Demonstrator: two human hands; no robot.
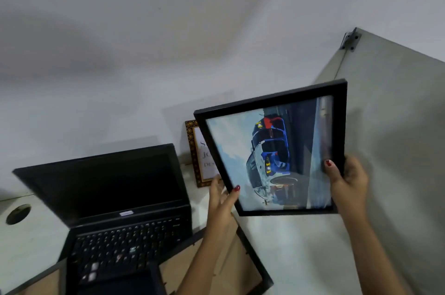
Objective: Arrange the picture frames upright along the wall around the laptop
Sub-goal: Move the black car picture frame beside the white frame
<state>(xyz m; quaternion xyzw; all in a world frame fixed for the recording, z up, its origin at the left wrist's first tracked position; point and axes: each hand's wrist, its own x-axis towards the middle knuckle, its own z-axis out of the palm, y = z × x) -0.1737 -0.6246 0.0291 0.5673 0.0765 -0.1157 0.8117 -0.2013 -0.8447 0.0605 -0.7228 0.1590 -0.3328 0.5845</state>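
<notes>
I hold a black picture frame (272, 150) with a blue-and-white car picture in the air, tilted, right of the laptop (115, 200). My left hand (222, 197) grips its lower left edge and my right hand (346, 185) grips its lower right edge. Behind it a gold patterned frame (196, 150) with text stands upright against the wall, partly hidden. A black frame (231, 261) lies face down on the desk under my left arm. Another face-down frame (41, 280) shows at the bottom left corner.
The open black laptop sits on the white desk (31, 241), its screen dark. A round cable hole (18, 214) is at the desk's left. A grey side panel (397, 107) with a metal bracket (349, 40) bounds the right. The white wall runs behind.
</notes>
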